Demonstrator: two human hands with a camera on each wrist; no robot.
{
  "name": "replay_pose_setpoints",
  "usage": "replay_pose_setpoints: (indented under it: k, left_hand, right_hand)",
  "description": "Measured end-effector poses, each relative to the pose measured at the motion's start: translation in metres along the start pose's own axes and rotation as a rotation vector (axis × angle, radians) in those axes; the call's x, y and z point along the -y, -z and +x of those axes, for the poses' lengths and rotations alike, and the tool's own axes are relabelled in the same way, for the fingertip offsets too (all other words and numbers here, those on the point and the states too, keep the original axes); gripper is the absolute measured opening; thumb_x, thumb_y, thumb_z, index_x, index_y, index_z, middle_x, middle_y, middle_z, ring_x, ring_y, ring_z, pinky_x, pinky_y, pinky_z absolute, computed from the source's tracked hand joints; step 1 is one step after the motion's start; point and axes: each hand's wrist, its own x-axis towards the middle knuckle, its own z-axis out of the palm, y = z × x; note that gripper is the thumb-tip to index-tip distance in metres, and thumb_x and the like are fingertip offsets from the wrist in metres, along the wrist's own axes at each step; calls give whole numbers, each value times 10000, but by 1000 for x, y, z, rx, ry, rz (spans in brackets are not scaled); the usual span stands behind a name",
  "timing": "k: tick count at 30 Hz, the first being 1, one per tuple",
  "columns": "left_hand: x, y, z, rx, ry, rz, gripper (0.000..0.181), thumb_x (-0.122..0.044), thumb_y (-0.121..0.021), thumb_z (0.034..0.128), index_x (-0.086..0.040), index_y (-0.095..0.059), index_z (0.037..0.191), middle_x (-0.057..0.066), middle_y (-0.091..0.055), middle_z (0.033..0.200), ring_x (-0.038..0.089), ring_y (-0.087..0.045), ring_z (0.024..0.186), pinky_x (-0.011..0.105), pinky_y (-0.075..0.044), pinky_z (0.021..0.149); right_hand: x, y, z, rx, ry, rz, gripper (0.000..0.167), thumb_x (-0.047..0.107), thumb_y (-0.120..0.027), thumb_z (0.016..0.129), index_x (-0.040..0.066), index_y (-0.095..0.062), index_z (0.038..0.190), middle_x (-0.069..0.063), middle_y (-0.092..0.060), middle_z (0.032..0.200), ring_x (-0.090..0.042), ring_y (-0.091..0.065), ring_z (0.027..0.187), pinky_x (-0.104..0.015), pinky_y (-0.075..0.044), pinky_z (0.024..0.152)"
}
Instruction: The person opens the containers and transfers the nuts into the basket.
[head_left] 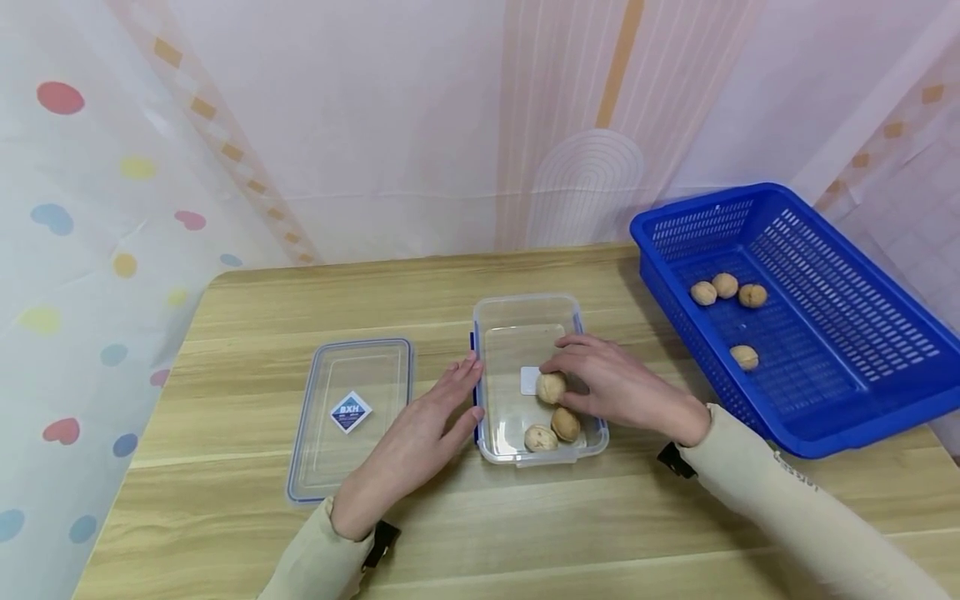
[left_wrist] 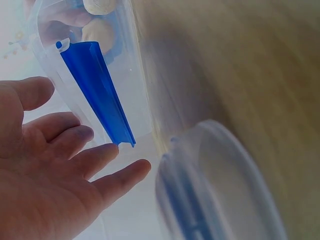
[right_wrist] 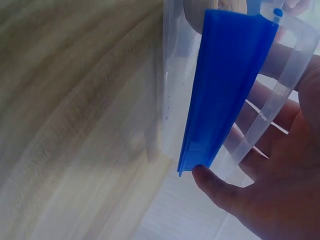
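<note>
A clear plastic container point(head_left: 528, 321) with blue side clips stands on the table. Two walnuts lie near its front end, a pale one point(head_left: 541, 438) and a browner one point(head_left: 566, 425). Inside the container, my right hand point(head_left: 611, 383) holds another walnut point(head_left: 551, 388) between thumb and fingers. The container's wall and blue clip point(right_wrist: 225, 90) cover part of that hand in the right wrist view. My left hand point(head_left: 420, 429) has its fingers extended along the container's left side, by the hanging blue clip point(left_wrist: 97, 90). Its fingertips appear to touch that side.
A clear lid point(head_left: 318, 450) with a blue seal and a diamond label lies left of the container. At the right, a blue plastic basket point(head_left: 810, 367) holds several walnuts point(head_left: 745, 357). A patterned curtain point(head_left: 390, 125) hangs behind the wooden table point(head_left: 510, 533).
</note>
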Motion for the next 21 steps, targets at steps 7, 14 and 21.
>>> replay_pose_setpoints:
  k: [7, 14, 21]
  left_hand:
    - [0, 0, 0, -7, -3, -3, 581, -268, -566, 1079, -66, -374, 1589, 87, -283, 1678, 333, -313, 1517, 554, -293, 1214]
    - [0, -1, 1, -8, -7, -1, 584, -265, -571, 1076, -58, -378, 1587, 86, -281, 1678, 333, -314, 1516, 551, -293, 1215]
    - [0, -1, 1, -11, -15, 1, 584, -259, -575, 1074, -51, -380, 1583, 93, -283, 1676, 327, -327, 1512, 545, -301, 1213]
  right_hand:
    - [4, -1, -4, -18, -31, 84, 393, 168, -791, 924, 40, -710, 1287, -148, -674, 1354, -395, -488, 1406, -606, -377, 1159]
    - [5, -4, -10, -59, -26, 144, 406, 164, -793, 923, 61, -705, 1306, -160, -656, 1380, -389, -502, 1395, -597, -386, 1156]
    - [7, -2, -17, -123, -42, 183, 408, 180, -799, 922, 77, -709, 1306, -203, -633, 1397, -394, -531, 1366, -601, -421, 1126]
